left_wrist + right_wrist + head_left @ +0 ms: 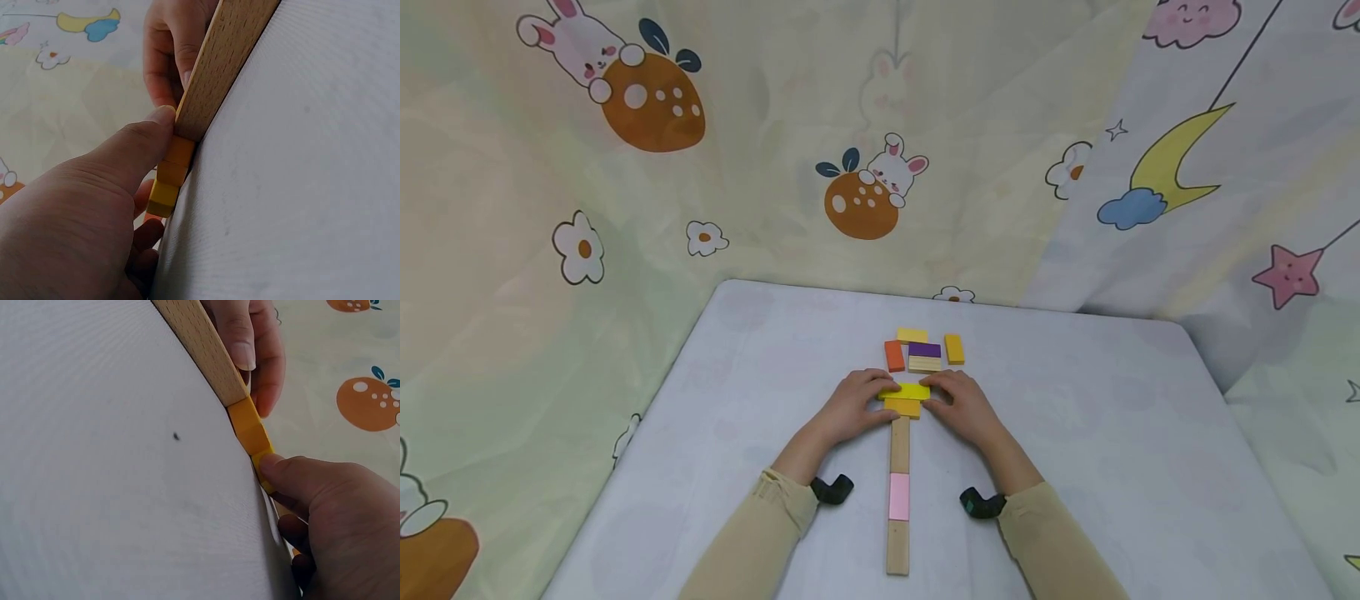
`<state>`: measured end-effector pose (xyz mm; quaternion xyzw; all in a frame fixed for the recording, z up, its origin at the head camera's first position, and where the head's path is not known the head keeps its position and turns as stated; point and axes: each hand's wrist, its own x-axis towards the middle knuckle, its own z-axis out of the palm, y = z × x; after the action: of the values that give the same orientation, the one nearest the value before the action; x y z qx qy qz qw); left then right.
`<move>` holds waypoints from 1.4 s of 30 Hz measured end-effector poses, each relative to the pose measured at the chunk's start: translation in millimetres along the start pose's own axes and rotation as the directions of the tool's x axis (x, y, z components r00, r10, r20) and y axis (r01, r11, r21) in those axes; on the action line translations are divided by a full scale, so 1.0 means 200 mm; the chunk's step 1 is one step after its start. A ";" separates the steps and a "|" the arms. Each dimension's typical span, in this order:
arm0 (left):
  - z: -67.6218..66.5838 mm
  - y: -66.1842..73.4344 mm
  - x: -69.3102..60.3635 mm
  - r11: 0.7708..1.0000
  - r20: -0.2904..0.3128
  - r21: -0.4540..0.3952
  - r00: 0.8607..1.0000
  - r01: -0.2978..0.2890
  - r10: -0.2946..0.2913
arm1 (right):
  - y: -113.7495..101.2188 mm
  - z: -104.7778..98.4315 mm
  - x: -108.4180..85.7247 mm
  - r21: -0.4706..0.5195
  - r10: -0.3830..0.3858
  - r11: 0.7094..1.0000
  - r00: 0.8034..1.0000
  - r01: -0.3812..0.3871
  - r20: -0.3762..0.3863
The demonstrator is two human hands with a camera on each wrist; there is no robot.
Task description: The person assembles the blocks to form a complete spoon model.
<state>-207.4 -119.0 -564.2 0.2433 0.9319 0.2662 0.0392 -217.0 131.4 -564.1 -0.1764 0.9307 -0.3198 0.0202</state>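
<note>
A bright yellow block [913,392] lies crosswise on the table at the far end of a line of blocks. Against its near side is orange-yellow wood [902,408]; I cannot tell whether it is one block or two. My left hand [859,407] pinches the yellow and orange-yellow pieces together at their left ends, thumb on the near side and fingers on the far side. The right hand [964,405] holds the yellow block's right end between thumb and fingers. Below them run a plain wooden block [899,446], a pink block [898,497] and another plain block [898,547].
Beyond the hands lie loose blocks: red-orange [894,356], purple [924,350], pale striped [924,365], pale yellow [912,336] and deep yellow [954,349]. A white cloth covers the table [1075,400]. Printed fabric [760,150] hangs behind its back edge.
</note>
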 end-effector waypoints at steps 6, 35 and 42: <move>0.01 -0.01 0.00 1.000 -0.011 -0.003 1.000 -0.022 0.022 | 0.00 0.00 0.00 0.004 -0.009 1.000 1.000 0.009 -0.002; 0.01 -0.02 0.01 0.999 -0.021 -0.023 0.999 -0.027 0.027 | 0.00 -0.04 0.06 0.070 0.171 0.983 0.985 -0.168 -0.037; 0.00 0.00 0.00 0.999 -0.010 -0.033 1.000 -0.011 0.011 | 0.01 -0.06 0.14 0.061 0.246 0.968 0.968 -0.243 -0.044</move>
<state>-207.3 -119.3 -563.8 0.2464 0.9263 0.2828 0.0369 -246.4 129.9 -554.5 -0.0514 0.9363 -0.3450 0.0403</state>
